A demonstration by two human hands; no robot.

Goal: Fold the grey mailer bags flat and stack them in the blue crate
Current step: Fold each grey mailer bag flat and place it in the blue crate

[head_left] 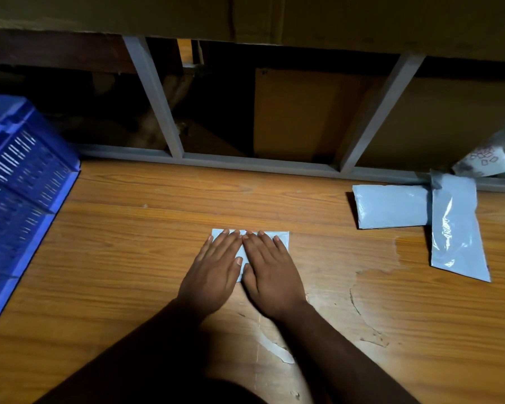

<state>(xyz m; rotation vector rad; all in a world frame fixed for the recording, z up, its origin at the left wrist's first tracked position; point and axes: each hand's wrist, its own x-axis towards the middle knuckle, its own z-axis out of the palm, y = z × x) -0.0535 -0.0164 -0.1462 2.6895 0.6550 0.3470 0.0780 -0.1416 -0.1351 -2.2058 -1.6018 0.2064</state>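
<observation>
Mailer bags, position log: blue crate (pixel 27 182) at far left of wooden table (pixel 129 228). At centre, your left hand (pixel 213 269) and right hand (pixel 270 272) press side by side, fingers straight and flat, gripping nothing, on a folded grey mailer bag (pixel 283 239). Right: two more grey mailer bags (pixel 391 207), overlapping.

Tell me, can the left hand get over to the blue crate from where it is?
Probably yes. The left hand lies flat on the folded mailer bag, and only bare wooden table shows between it and the blue crate on that same side. Nothing stands in the way.
</observation>
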